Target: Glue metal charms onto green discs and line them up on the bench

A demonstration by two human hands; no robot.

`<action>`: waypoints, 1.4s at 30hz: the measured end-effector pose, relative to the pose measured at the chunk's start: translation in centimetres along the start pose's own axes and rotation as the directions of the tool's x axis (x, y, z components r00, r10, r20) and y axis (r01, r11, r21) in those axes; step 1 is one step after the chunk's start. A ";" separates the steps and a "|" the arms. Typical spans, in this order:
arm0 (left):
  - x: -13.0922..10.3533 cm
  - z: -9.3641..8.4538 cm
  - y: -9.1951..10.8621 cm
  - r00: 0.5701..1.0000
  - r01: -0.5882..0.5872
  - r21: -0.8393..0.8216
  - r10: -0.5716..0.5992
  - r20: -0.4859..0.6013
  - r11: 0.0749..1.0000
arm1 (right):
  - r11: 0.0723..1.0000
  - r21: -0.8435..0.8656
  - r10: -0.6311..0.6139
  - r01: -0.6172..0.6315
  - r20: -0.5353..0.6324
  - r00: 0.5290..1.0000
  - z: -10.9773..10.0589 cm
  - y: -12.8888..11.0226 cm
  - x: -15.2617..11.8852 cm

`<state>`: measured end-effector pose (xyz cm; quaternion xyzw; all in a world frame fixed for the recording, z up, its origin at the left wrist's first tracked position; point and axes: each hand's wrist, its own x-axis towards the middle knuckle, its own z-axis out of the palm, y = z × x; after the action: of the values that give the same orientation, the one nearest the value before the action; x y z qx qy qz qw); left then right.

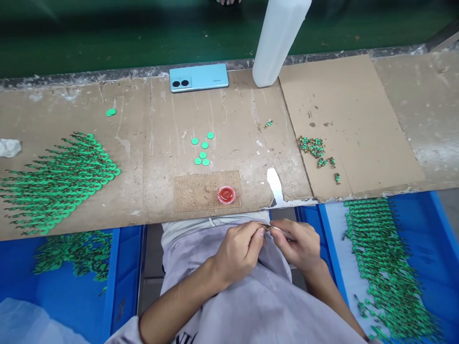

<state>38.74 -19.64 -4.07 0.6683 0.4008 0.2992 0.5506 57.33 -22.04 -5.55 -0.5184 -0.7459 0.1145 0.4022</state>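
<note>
Below the cardboard-topped bench point(229, 119), both hands' fingers point(256, 235) pinch a thin pin point(275, 229) lying left-to-right.

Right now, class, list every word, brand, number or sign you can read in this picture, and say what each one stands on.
"vivo": the likely reading of the small, faint brand mark on the back of the light blue phone.
"NI": part of a dark print on the person's grey shirt, cut off by the picture's edge.
White plastic bottle: no label shows.
Nothing else carries text.
</note>
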 end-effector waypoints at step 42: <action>0.2 -0.2 0.8 0.934 0.358 -0.576 -0.283 0.220 0.735 | 0.999 -0.049 -0.018 0.012 -0.113 0.993 0.2 -0.1 1.4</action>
<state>38.83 -19.38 -3.27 0.3930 0.3596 0.2724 0.8013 56.95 -20.82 -4.94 -0.5279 -0.7283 0.0640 0.4322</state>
